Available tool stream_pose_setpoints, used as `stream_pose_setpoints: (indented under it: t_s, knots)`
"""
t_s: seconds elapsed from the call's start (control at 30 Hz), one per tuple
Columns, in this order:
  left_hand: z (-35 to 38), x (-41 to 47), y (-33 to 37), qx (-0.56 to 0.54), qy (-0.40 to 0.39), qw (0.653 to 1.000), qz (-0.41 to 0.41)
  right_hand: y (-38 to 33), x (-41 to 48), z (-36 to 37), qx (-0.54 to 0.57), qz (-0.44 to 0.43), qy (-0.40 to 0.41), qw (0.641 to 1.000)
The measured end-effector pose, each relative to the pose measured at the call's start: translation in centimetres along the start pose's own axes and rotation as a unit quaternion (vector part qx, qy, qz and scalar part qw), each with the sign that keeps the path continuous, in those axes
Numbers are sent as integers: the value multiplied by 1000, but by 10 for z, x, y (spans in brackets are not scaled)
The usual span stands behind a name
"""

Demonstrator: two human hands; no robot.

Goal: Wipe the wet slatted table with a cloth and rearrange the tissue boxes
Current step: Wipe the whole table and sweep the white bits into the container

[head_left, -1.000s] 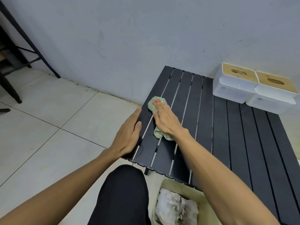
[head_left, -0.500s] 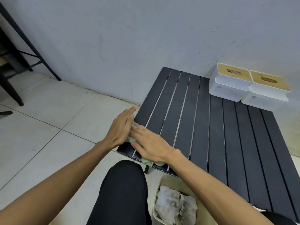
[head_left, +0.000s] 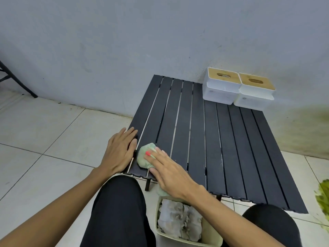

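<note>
The cloth (head_left: 144, 157) was pressed under the flat right hand (head_left: 170, 175) at the table's (head_left: 231, 148) near-left corner, left hand (head_left: 119, 152) flat alongside, slats (head_left: 197, 129) running wallward

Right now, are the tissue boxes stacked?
No, the left tissue box stands beside the right tissue box at the slatted table's far edge.

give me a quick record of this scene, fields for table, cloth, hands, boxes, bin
table: dark, slatted
cloth: green, bunched, at the table's near-left corner
left hand: flat on the table's left edge
right hand: fingers straight, pressing the cloth onto the slats
tissue boxes: two, white with wooden lids, side by side at the far right corner
bin: on the floor between the knees, crumpled paper inside
</note>
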State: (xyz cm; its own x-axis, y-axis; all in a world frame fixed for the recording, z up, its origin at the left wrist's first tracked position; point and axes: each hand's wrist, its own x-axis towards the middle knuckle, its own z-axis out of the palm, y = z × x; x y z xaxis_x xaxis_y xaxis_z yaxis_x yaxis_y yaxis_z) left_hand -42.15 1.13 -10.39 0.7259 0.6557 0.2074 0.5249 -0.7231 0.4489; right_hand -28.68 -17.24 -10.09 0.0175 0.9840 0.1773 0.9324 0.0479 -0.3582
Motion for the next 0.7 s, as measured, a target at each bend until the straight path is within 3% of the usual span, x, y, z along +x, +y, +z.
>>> stream_pose_setpoints:
  t_s: [0.3, 0.7]
  knots:
    - [9, 4, -1, 50, 6, 998, 23, 49, -50, -27, 25, 237, 52, 970]
    - [7, 9, 0, 68, -9, 997, 25, 152, -149, -102, -27, 423, 46, 904]
